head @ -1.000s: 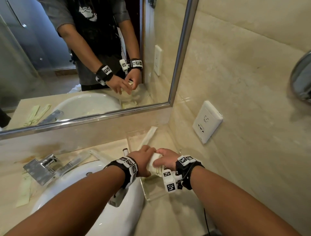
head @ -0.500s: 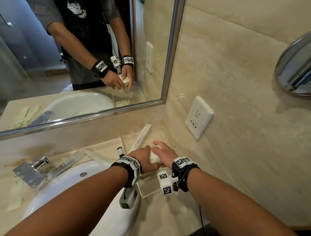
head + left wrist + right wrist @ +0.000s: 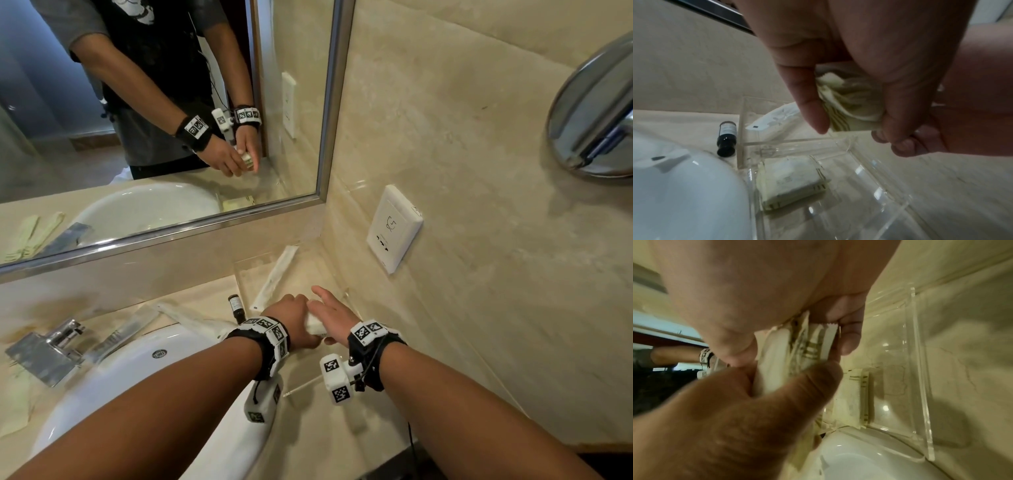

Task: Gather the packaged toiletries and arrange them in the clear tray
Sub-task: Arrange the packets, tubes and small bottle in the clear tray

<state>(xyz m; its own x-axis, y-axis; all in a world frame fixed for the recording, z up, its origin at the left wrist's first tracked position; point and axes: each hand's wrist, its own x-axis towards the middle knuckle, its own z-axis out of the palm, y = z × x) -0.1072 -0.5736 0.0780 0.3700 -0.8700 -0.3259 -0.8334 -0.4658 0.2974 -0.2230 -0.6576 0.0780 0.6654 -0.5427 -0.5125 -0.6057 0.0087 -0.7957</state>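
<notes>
Both hands hold one bundle of cream striped packets (image 3: 315, 325) above the clear tray (image 3: 310, 386). My left hand (image 3: 291, 320) grips the bundle (image 3: 851, 104) between thumb and curled fingers. From the other side my right hand (image 3: 330, 313) pinches it (image 3: 797, 352), index finger stretched forward. One cream packet (image 3: 791, 180) lies flat in the tray's near compartment (image 3: 920, 369). A long white sachet (image 3: 274, 279) leans in the far compartment. A small dark bottle (image 3: 726, 138) lies on the counter just left of the tray.
The white basin (image 3: 154, 394) and chrome faucet (image 3: 51, 349) fill the left. A long white packet (image 3: 191, 318) lies on the basin's back rim, pale green packets (image 3: 13, 411) at far left. The wall with a socket (image 3: 394, 229) stands close behind the tray.
Both hands have moved with the packet bundle a little further over the tray. My right index finger now stretches out.
</notes>
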